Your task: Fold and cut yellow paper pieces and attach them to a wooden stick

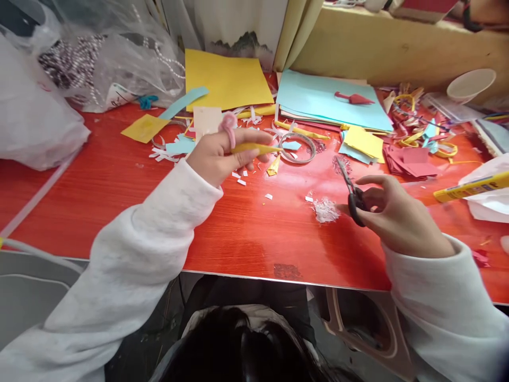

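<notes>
Between the fingers of my left hand (212,158) is a thin yellow rolled paper cone (256,147), its tip pointing right. A fluffy pink ring (228,129) is on one finger of that hand. Just beyond the tip, a nearly used-up tape roll (312,154) is on the red table, though I cannot tell whether they touch. My right hand (405,220) has its fingers through the black handles of small scissors (353,196), whose blades point away and slightly left. Beside its fingertips lies a clump of whitish clear scraps (326,210). A small folded yellow piece (273,165) lies near my left hand.
Yellow paper (228,79) and a light blue stack (318,95) with a red paper cone (356,99) lie behind. Red slips (411,162), a yellow glue stick (473,188) and a white cup (471,86) are right. Plastic bags (35,111) stand left on the red table (246,239).
</notes>
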Demonstrator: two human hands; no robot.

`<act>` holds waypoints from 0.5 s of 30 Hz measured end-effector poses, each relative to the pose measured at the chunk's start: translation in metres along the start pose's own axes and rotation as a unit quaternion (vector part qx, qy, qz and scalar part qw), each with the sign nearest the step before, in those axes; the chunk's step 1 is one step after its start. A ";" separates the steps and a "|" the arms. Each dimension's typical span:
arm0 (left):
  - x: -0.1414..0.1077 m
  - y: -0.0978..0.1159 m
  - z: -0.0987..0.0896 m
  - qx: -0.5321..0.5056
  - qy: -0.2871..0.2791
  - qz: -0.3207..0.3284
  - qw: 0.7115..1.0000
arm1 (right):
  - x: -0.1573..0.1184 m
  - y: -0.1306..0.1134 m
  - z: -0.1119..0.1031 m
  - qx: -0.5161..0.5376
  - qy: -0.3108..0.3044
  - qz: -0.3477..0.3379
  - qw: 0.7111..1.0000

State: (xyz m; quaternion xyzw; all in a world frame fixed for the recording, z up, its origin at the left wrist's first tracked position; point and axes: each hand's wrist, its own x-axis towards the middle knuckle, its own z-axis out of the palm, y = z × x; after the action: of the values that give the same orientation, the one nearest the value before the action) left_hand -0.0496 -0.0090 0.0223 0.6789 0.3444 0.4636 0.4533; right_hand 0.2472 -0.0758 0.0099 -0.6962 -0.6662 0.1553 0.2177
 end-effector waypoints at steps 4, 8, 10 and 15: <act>-0.003 -0.004 0.007 -0.004 -0.002 -0.018 1.000 | -0.004 0.014 -0.004 -0.140 -0.062 -0.021 0.988; -0.008 -0.001 0.011 0.031 0.017 0.043 0.998 | -0.015 0.005 -0.005 -0.148 -0.021 -0.129 0.980; -0.011 0.003 0.017 0.066 0.039 0.110 0.991 | -0.019 -0.014 -0.006 -0.060 0.051 -0.131 0.988; -0.019 0.008 0.037 0.191 0.026 0.204 0.960 | -0.009 -0.074 0.002 0.367 -0.121 -0.035 0.922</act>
State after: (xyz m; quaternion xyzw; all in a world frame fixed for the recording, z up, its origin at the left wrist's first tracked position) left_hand -0.0206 -0.0396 0.0181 0.7964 0.2922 0.4896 0.2017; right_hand 0.1817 -0.0831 0.0453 -0.5200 -0.6075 0.4644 0.3808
